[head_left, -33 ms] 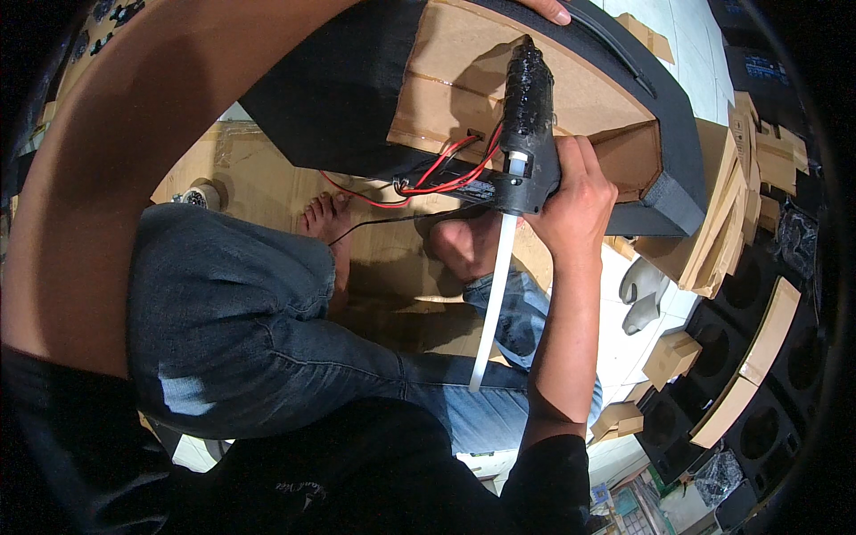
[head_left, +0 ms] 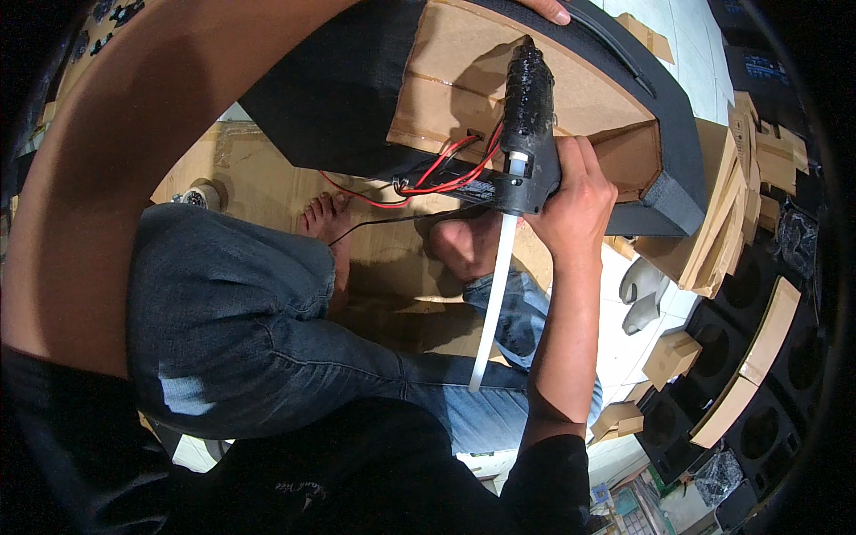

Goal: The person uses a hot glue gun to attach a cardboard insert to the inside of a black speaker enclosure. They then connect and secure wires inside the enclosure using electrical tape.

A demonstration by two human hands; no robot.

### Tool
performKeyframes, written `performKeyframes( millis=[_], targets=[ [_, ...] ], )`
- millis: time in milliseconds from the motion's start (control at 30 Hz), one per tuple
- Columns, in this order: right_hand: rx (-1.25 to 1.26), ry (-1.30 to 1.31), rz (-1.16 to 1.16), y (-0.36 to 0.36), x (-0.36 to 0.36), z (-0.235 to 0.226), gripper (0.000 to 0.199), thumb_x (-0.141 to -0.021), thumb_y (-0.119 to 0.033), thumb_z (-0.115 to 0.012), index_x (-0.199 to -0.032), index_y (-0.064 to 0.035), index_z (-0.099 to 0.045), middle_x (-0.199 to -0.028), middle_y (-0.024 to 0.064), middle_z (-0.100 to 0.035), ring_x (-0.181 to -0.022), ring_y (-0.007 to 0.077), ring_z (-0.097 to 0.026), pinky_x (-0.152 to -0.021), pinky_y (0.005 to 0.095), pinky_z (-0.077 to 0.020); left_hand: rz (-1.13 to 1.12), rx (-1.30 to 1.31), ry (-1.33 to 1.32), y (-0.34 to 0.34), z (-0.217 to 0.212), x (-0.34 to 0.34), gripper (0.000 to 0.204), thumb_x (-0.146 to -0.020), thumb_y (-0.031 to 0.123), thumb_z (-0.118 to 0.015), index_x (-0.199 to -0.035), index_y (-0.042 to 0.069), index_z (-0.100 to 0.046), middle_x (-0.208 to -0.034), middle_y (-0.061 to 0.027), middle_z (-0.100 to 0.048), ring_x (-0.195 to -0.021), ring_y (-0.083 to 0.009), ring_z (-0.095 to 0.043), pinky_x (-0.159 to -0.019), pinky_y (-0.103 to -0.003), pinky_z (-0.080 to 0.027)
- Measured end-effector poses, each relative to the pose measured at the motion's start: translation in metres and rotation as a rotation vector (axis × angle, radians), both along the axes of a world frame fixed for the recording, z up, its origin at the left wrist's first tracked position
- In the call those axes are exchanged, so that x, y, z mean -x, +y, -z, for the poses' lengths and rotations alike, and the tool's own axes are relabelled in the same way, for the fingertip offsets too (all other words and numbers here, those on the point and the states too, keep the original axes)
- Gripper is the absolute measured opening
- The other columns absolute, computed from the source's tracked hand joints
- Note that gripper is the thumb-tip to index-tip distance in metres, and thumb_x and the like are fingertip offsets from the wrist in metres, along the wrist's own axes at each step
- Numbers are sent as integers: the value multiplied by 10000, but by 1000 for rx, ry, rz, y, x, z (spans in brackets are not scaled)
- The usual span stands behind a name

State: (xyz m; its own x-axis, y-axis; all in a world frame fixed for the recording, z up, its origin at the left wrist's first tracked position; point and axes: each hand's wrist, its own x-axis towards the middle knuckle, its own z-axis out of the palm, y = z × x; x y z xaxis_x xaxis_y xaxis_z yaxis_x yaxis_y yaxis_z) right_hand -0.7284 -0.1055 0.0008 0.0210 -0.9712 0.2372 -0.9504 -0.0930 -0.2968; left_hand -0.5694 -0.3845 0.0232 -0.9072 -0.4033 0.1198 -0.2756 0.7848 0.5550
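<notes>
Black glue gun (head_left: 528,134), upper centre of the frame, held just as in the earlier frame: no visible shift of gun, hands or box. Right hand (head_left: 575,201) wrapped tight about the grip, fingers fully curled on it. Nozzle pressed to the brown cardboard panel (head_left: 464,71) of a black-clad speaker box (head_left: 339,89). White glue stick (head_left: 495,294) jutting down from the gun's rear, over blue jeans (head_left: 232,321). Red wires (head_left: 437,174) looping just left of the gun. Left hand (head_left: 546,9) at the top edge, fingertips resting on the box rim; grip not discernible.
</notes>
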Motion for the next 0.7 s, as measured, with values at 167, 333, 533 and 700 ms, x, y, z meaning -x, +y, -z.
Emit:
performKeyframes(
  millis=[167, 333, 533, 700],
  targets=[
    [35, 38, -18, 4, 3, 1, 387, -701, -312, -808, -968, -79, -651, -912, 106, -639, -734, 355, -703, -619, 465, -550, 6, -13, 7, 3, 1, -2, 755, -895, 628, -689, -1325, 7, -669, -1386, -271, -618, -1309, -406, -579, -1123, -423, -436],
    [69, 5, -15, 5, 4, 1, 357, -704, -281, -805, -948, -73, -649, -899, 104, -639, -727, 350, -699, -600, 454, -545, 29, -11, 24, 0, 1, -2, 751, -899, 616, -692, -1327, 0, -666, -1389, -263, -620, -1314, -397, -578, -1128, -418, -431],
    [99, 19, -11, 4, 9, 4, 319, -704, -227, -803, -931, -70, -642, -879, 103, -634, -706, 348, -692, -587, 444, -542, 26, -9, 31, -3, 0, -2, 750, -900, 615, -693, -1328, -1, -665, -1403, -257, -614, -1325, -390, -571, -1133, -415, -424],
    [102, 17, 5, 7, 10, 4, 317, -701, -217, -809, -914, -70, -626, -862, 108, -623, -700, 358, -687, -585, 454, -542, 11, -16, 5, -2, -2, -2, 754, -898, 619, -691, -1332, 3, -664, -1404, -256, -613, -1323, -390, -572, -1133, -415, -426]
  ],
)
